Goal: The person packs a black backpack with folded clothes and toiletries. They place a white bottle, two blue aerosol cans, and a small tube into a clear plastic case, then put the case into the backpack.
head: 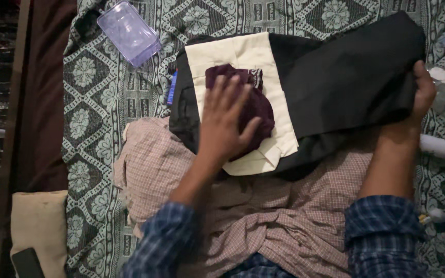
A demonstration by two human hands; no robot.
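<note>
Left hand [226,123] pressed flat, fingers spread, on maroon cloth [256,105] to steady it; right hand [421,92] pinching black garment's [346,77] right edge, keeping it taut.

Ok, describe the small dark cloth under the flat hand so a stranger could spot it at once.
Start at the green floral-patterned bedspread and find the black folded garment lying across it. On its left end sits a cream cloth panel, and on that lies the small maroon crumpled cloth, pressed by the left hand. It is the only dark red piece there.
</note>
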